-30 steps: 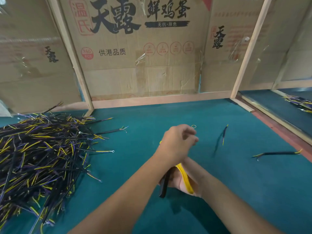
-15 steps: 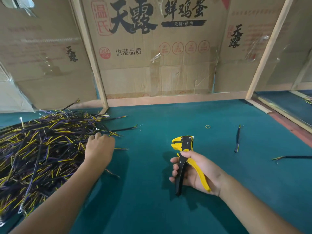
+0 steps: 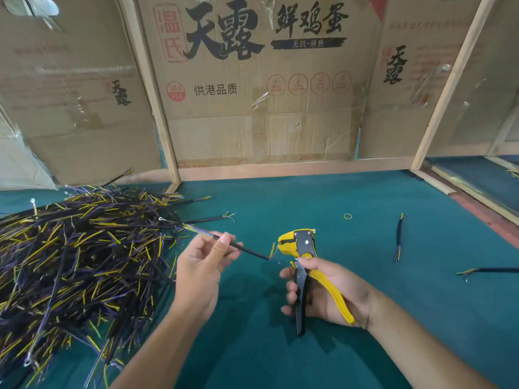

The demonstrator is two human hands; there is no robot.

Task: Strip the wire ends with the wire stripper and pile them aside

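Note:
My left hand (image 3: 200, 265) pinches a short black wire (image 3: 247, 250) between thumb and fingers and holds it above the green table. The wire's right end, with a yellow strand, points at the jaws of the yellow and black wire stripper (image 3: 302, 248). My right hand (image 3: 323, 293) grips the stripper by its handles, with the head upright and the jaws just right of the wire end. A big heap of black, yellow and purple wires (image 3: 73, 262) lies on the left.
Two loose wires (image 3: 398, 237) (image 3: 488, 270) lie on the green mat (image 3: 337, 346) at the right. A small yellow ring (image 3: 347, 216) sits behind the stripper. Cardboard panels (image 3: 252, 80) in wooden frames wall off the back.
My left hand has left the heap with one wire and carried it right, up to the stripper's jaws. My right hand still grips the stripper in about the same place.

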